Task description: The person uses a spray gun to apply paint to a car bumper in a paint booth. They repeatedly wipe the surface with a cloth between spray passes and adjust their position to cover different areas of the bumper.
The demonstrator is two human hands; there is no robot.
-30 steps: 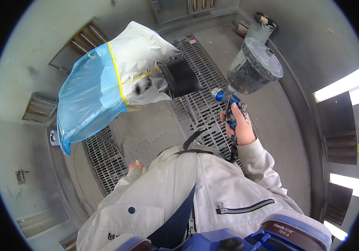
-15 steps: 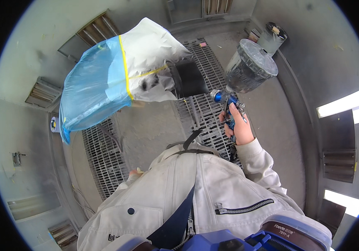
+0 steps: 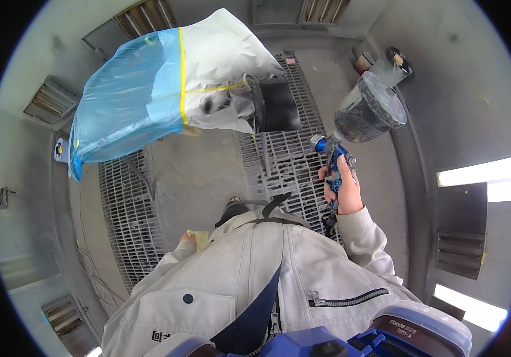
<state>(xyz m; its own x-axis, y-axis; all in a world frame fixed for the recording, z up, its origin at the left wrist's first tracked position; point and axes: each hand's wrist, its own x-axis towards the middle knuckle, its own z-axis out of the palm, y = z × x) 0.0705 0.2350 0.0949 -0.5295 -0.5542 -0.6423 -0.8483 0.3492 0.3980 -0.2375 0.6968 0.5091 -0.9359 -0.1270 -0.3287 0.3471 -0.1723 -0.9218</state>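
Note:
My right hand [image 3: 348, 191] is wrapped around the grip of a blue spray gun [image 3: 334, 159]. A large, paint-smeared cup [image 3: 368, 113] sits on the gun, tilted up and to the right. The gun's nozzle points left, a short gap from the dark, glossy bare end [image 3: 278, 107] of a masked part. White paper [image 3: 226, 59] and blue plastic film [image 3: 127, 98] cover the rest of that part, with yellow tape [image 3: 182, 77] along their seam. Low beside my left side, my left hand [image 3: 187, 238] holds a pale yellow cloth [image 3: 199, 239]; my sleeve and jacket partly hide this hand.
Metal floor grating [image 3: 127, 220] runs in two strips under and beside the part. A stand leg [image 3: 265, 154] comes down below the dark end. Used containers [image 3: 392, 66] stand by the right wall. A hose [image 3: 92, 273] lies on the floor at the left.
The view has shifted. The spray gun in my right hand is slightly farther from the dark end. More of the pale yellow cloth in my left hand shows, and a foot appears below.

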